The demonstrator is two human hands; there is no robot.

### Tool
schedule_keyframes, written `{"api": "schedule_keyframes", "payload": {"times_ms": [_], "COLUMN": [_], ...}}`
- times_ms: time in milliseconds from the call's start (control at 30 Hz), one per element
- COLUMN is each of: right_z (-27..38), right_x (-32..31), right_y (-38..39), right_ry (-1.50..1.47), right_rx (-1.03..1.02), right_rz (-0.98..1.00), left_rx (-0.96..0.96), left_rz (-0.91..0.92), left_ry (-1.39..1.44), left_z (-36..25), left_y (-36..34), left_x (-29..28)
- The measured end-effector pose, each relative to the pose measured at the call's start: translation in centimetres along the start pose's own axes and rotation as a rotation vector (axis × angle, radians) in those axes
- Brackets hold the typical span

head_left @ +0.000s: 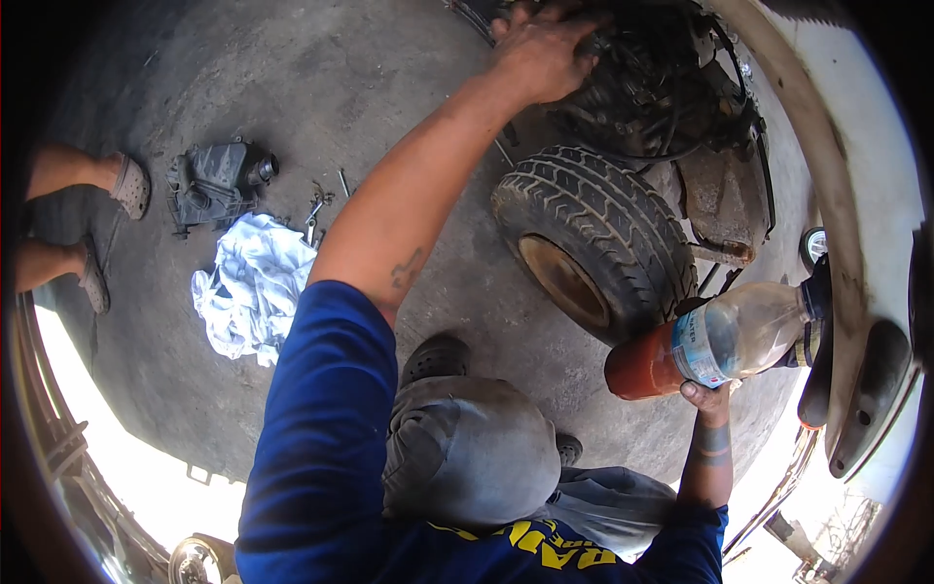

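At the top, my left hand (540, 54) rests with fingers apart on dark greasy engine parts (647, 83); some fingertips are hidden at the frame's edge. My right hand (708, 394) is closed on a clear plastic bottle (642, 362), part filled with reddish-brown liquid and held tilted nearly sideways, its dark-capped end toward the vehicle body at right. A loose wheel with a worn tyre (637, 234) lies between my hands, beside a rusty metal part (720, 209).
A black plastic housing (209, 185), scattered tools (313, 209) and a pale cloth (255, 277) lie on the concrete floor (214, 399) at left. Another person's feet (126, 185) stand at the far left. The vehicle's pale body panel (876, 156) curves along the right.
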State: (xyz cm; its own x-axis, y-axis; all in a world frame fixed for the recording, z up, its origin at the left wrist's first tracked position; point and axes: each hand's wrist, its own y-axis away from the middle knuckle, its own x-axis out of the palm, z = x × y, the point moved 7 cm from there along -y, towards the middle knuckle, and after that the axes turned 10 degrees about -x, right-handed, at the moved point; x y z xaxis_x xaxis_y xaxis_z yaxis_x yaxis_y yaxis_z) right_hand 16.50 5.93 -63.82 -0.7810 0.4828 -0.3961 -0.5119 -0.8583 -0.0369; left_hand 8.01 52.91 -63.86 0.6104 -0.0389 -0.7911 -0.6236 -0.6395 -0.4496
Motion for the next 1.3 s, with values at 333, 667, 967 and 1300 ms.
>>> {"api": "schedule_keyframes", "payload": {"times_ms": [333, 667, 967, 1300], "right_z": [2.0, 5.3, 3.6, 3.2], "right_x": [5.6, 9.2, 8.2, 9.3], "right_y": [-2.2, -5.9, -5.7, -5.6], "right_ry": [0.497, 0.727, 0.747, 0.782], "right_rx": [-0.314, -0.39, -0.446, -0.541], "right_rz": [0.252, 0.299, 0.204, 0.146], "left_rx": [-0.103, -0.062, 0.117, 0.071], "left_rz": [0.065, 0.4, 0.09, 0.038], "left_ry": [0.501, -0.083, 0.064, 0.094], "left_z": [-1.1, -3.8, -3.6, -3.8], "left_y": [-3.2, -5.3, -5.2, -4.9], "left_x": [2.0, 2.2, 5.4, 2.6]}}
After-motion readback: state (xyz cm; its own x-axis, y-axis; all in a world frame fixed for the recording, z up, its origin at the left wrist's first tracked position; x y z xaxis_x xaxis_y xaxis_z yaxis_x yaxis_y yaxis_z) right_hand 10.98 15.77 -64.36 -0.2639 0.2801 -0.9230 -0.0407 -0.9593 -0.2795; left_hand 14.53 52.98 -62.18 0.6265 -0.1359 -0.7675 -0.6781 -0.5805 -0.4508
